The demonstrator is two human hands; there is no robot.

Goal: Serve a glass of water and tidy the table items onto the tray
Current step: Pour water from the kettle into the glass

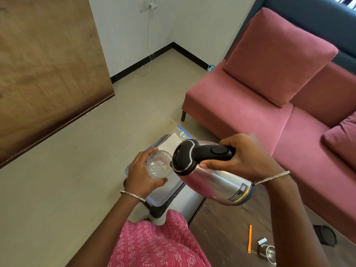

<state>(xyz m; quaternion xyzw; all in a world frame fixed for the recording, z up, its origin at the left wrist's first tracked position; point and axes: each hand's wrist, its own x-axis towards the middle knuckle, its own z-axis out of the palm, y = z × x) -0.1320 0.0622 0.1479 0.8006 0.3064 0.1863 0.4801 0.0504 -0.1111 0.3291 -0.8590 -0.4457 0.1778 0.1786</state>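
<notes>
1. The serving step appears to be in progress. The right hand (244,157) grips the handle of the tilted jug (212,176), with its spout at the rim of the glass (159,164), at 9 o'clock from the lid.
2. The left hand (140,176) holds the glass with fingers wrapped around it, above the tray (154,201).
3. How much water the glass holds cannot be told.
4. The tray carries a paper (171,143) and a bag (181,133) at its 12 o'clock end.
5. The tidying seems still to do: a stick (249,238), a cup (266,251) and a disc (326,235) lie on the table (221,228), at 5 o'clock.
</notes>
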